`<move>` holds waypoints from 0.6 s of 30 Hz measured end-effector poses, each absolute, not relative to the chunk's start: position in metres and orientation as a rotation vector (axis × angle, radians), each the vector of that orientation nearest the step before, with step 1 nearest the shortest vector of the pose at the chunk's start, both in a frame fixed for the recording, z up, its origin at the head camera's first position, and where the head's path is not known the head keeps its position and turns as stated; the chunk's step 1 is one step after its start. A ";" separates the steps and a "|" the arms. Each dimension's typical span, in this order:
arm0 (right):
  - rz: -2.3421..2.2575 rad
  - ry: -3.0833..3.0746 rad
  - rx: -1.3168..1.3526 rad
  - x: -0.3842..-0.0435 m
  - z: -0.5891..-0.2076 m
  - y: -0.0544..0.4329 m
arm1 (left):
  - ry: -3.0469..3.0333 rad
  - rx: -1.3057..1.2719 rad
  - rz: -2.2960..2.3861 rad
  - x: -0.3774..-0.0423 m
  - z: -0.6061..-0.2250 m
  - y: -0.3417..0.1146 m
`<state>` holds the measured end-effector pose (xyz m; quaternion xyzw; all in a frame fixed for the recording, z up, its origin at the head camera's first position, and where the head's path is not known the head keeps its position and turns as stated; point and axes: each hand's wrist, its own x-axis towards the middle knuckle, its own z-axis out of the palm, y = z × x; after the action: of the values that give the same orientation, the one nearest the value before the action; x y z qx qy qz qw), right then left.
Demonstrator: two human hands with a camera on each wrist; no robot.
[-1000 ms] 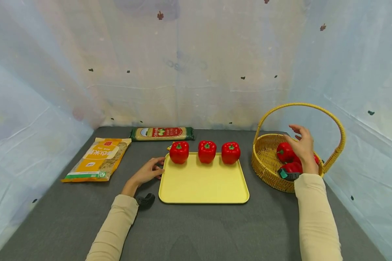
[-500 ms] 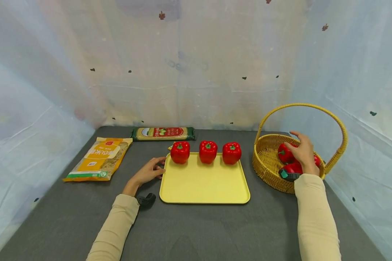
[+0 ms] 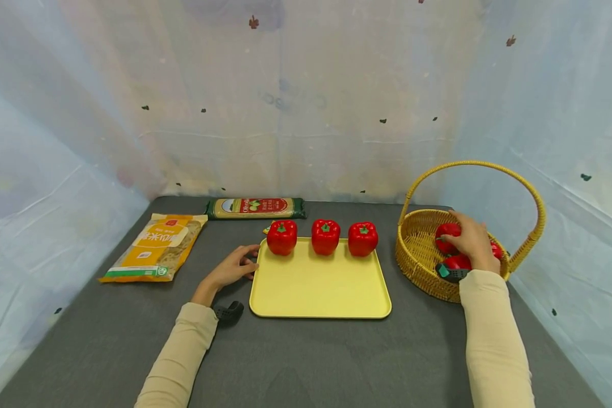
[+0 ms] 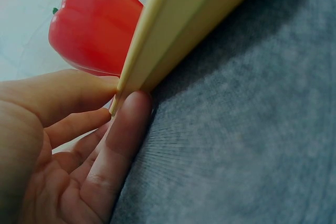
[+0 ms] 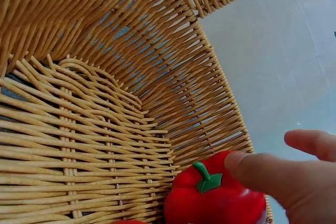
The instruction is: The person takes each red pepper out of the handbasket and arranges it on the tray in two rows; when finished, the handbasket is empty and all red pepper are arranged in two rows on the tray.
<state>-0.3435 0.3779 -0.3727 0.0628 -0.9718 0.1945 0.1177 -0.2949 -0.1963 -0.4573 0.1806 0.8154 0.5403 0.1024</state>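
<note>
My left hand (image 3: 232,266) pinches the left rim of the yellow tray (image 3: 321,289), with a fingertip under the edge in the left wrist view. Three red bell peppers (image 3: 324,237) stand in a row along the tray's far side. My right hand (image 3: 471,243) is lowered into the wicker basket (image 3: 413,263). Its thumb overlaps a red bell pepper (image 5: 210,198) with a green stem in the right wrist view, while another finger stretches out apart from it. Two more peppers show in the basket, one a red pepper (image 3: 458,262) near the wrist; the right hand partly hides the basket's contents.
A tall arched handle (image 3: 471,163) rises over the basket. At the back lies a green spaghetti-like packet (image 3: 255,208), and an orange bag (image 3: 155,247) lies on the left. Pale curtains (image 3: 331,113) close off the back and sides of the grey table (image 3: 306,362).
My right hand has dropped lower into the basket, its fingers coming down by the far pepper. The left hand stays at the tray's rim. The peppers on the tray have not moved.
</note>
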 end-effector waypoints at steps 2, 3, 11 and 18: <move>0.549 -2.872 0.175 -0.343 -0.373 0.378 | 2.414 0.528 1.596 -0.299 -0.464 -0.198; 0.541 -2.878 0.177 -0.343 -0.373 0.378 | 2.417 0.527 1.596 -0.300 -0.466 -0.198; 0.524 -2.776 0.105 -0.342 -0.373 0.381 | 2.430 0.533 1.593 -0.299 -0.467 -0.199; 0.490 -2.786 -0.050 -0.334 -0.378 0.388 | 2.438 0.543 1.588 -0.299 -0.466 -0.199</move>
<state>-0.3339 0.3884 -0.3783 -0.0174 -0.9727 0.1711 0.1557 -0.2991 -0.1986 -0.4662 0.1827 0.8204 0.5343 0.0906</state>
